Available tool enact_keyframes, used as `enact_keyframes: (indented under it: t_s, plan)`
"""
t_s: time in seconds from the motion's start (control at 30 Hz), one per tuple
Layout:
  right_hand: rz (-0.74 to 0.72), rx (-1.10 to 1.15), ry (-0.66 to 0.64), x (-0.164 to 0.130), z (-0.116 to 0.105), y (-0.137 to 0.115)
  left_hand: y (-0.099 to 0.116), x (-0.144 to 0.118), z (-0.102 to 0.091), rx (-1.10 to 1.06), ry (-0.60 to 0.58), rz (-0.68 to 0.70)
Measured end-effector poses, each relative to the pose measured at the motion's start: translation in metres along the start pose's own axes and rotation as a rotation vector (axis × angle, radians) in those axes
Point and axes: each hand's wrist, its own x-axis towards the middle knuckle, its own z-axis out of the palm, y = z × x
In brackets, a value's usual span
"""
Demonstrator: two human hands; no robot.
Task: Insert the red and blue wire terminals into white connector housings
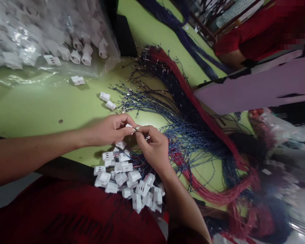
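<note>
Between the fingers of my left hand (114,130) is a small white plastic connector housing (128,125), mostly covered by the fingertips. My right hand (154,144) pinches thin wires (137,128) right at the connector's end, and the two hands meet there. Metal wire ends (147,138) show under the right fingers. Just below, a cluster of white connector housings (122,166) with wires in them hangs at the table edge. Two loose housings (105,97) lie beyond my left hand. Whether the wires sit inside the held housing is hidden.
A clear plastic bag (66,64) of white housings lies at upper left. Blue wires (193,139) and a red wire bundle (208,118) spread across the green table (35,108). Dark bundles (178,28) lie farther back. Another person's red sleeve (244,34) is at upper right.
</note>
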Motion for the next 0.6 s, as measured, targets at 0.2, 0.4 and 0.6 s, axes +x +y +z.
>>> enact_keyframes:
  t_s: [0.2, 0.4, 0.6]
  plan:
    - [0.148, 0.186, -0.048, 0.002, -0.0001, 0.0004, -0.0005, 0.0012, 0.003, -0.022, 0.02, 0.023]
    - [0.01, 0.002, -0.007, -0.0006, 0.0023, -0.0008, 0.0036, 0.0027, -0.0015, -0.041, -0.055, -0.063]
    - [-0.116, -0.181, 0.063, -0.0015, 0.0036, -0.0027, 0.0041, 0.0001, -0.0011, -0.066, 0.006, -0.087]
